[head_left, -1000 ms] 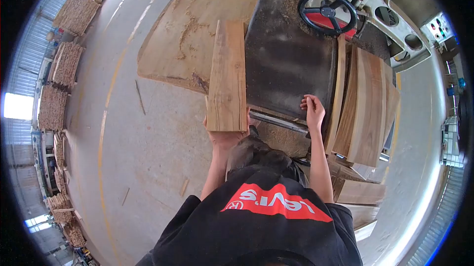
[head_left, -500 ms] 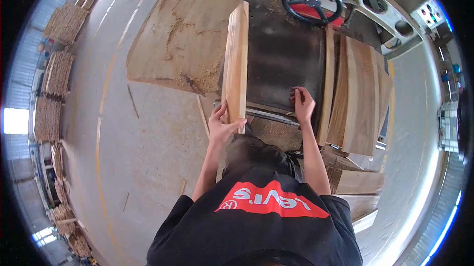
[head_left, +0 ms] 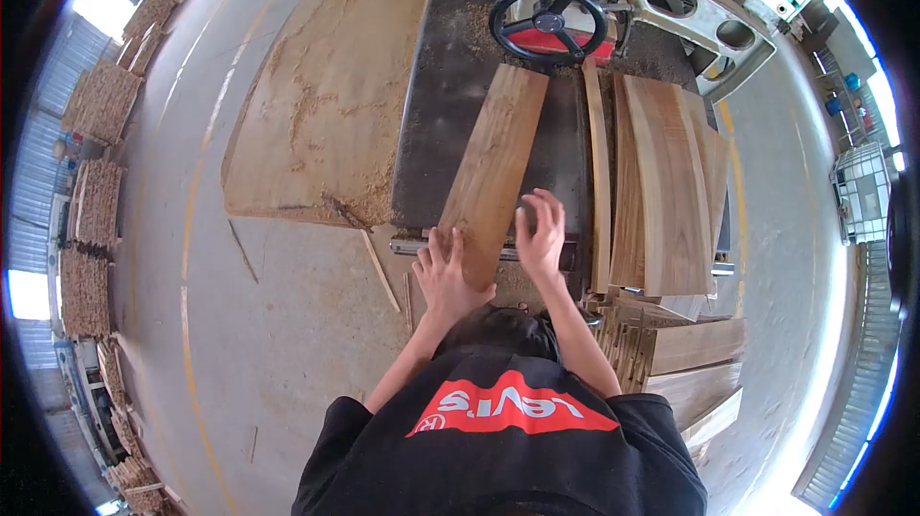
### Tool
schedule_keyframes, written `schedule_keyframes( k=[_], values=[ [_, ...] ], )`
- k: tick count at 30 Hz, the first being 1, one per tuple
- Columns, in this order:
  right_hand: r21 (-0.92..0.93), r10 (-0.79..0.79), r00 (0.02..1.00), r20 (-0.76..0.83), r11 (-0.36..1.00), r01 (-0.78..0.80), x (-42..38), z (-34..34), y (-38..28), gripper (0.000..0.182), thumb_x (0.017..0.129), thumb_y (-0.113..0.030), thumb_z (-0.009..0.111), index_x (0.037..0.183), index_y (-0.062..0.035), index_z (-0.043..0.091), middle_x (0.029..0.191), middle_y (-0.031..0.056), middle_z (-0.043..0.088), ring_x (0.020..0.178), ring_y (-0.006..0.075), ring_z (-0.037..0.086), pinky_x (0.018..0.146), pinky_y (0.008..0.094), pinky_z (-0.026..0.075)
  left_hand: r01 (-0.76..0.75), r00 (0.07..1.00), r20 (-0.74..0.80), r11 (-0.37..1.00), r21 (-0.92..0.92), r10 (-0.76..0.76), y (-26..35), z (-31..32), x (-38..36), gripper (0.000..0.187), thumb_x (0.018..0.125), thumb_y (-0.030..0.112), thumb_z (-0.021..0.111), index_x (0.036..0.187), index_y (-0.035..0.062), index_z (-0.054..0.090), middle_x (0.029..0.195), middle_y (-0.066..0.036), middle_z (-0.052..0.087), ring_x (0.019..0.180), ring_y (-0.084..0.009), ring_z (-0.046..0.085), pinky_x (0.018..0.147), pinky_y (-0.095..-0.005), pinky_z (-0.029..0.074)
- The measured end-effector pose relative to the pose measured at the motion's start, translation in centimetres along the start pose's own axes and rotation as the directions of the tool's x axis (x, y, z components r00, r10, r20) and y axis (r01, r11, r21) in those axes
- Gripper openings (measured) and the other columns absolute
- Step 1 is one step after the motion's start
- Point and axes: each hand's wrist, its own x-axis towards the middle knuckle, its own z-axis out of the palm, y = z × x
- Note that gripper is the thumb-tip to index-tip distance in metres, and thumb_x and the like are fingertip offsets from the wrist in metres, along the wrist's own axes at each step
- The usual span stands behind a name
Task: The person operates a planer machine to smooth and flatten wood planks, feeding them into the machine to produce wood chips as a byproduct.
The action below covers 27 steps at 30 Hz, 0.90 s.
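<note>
A long wooden board (head_left: 500, 147) lies flat and slightly slanted on the dark machine table (head_left: 431, 85), its near end jutting over the front edge. My left hand (head_left: 448, 281) holds that near end, fingers spread on the upper face and thumb by the near right corner. Beside the board's right edge is my right hand (head_left: 544, 236), its fingers bent and apart with nothing in them. Beyond the board's far end stands a black handwheel (head_left: 550, 23) on the machine.
Right of the board, a narrow wooden strip (head_left: 599, 181) and a stack of wide boards (head_left: 676, 185) lie on the table. More planks (head_left: 698, 348) are piled lower right. A sawdust-covered sheet (head_left: 316, 114) is at left. Stacked timber (head_left: 88, 291) lines the far left.
The board has tipped from its edge onto its broad face on the table. My left hand has shifted onto its upper face. My right hand has moved close to its right edge, fingers opening.
</note>
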Motion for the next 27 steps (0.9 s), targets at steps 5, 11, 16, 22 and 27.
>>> schedule_keyframes(
  k=[5,11,16,22,27],
  values=[
    [-0.021,-0.084,0.975,0.206,0.996,0.090,-3.0,-0.4,-3.0,0.055,0.097,-0.010,0.074,0.148,-0.0001,0.058,0.168,0.0316,0.040,0.147,0.0545,0.047,0.120,0.0583,0.044,-0.190,0.948,0.224,0.965,-0.179,0.228,1.3,-0.9,1.6,0.127,0.060,0.049,0.099,0.164,0.0015,0.043,0.170,-0.032,0.035,0.142,-0.0530,0.047,0.115,-0.0606,0.043],
    [-0.222,0.005,0.970,0.242,0.974,0.050,-3.6,-2.7,0.2,0.054,0.100,-0.013,0.068,0.152,-0.0005,0.057,0.170,0.0331,0.037,0.153,0.0560,0.040,0.124,0.0601,0.040,-0.458,0.833,0.179,0.834,-0.309,0.524,1.6,3.7,3.4,0.115,0.072,0.035,0.097,0.163,-0.0052,0.042,0.170,-0.027,0.041,0.163,-0.0459,0.031,0.127,-0.0570,0.037],
    [-0.167,0.058,0.971,0.231,0.986,-0.019,-2.2,-4.0,1.4,0.050,0.102,-0.010,0.066,0.151,-0.0011,0.059,0.170,0.0313,0.039,0.155,0.0539,0.040,0.126,0.0589,0.039,-0.463,0.824,0.172,0.816,-0.346,0.540,3.6,4.3,4.8,0.109,0.077,0.044,0.094,0.161,-0.0054,0.045,0.167,-0.029,0.045,0.162,-0.0453,0.033,0.127,-0.0580,0.036],
    [-0.187,0.097,0.970,0.222,0.981,-0.055,-0.8,-3.2,0.8,0.048,0.104,-0.013,0.065,0.151,-0.0015,0.059,0.169,0.0310,0.041,0.156,0.0532,0.039,0.127,0.0580,0.037,-0.483,0.815,0.272,0.859,-0.168,0.511,4.1,3.7,6.5,0.112,0.078,0.055,0.090,0.162,-0.0036,0.044,0.169,-0.028,0.044,0.161,-0.0426,0.036,0.126,-0.0567,0.037],
    [-0.178,0.160,0.974,0.162,0.975,-0.130,0.5,-2.1,1.6,0.044,0.104,-0.016,0.066,0.147,-0.0043,0.065,0.168,0.0272,0.046,0.157,0.0480,0.041,0.128,0.0569,0.036,-0.477,0.823,0.256,0.862,-0.174,0.507,4.4,4.1,8.2,0.108,0.077,0.043,0.094,0.162,-0.0020,0.046,0.166,-0.028,0.047,0.160,-0.0414,0.039,0.126,-0.0556,0.037]
  ],
)
